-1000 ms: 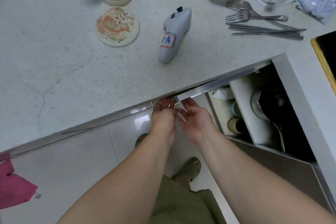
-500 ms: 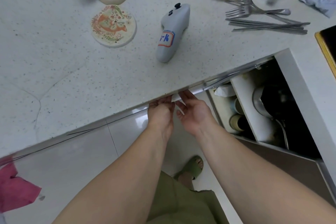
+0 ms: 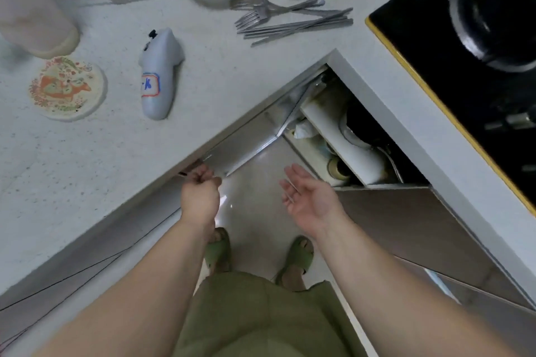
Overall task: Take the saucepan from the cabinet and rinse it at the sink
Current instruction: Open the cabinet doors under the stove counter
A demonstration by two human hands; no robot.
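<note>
Below the counter, left hand (image 3: 200, 197) grips door edge (image 3: 249, 151).

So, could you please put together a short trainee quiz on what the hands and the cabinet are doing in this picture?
1. True or false: the right hand is open, holding nothing.
2. What does the left hand grip? A) a fork B) the cabinet door edge C) the coaster
3. Fill in: dark cookware sits inside the open ___.

Key: 1 true; 2 B; 3 cabinet.
</note>
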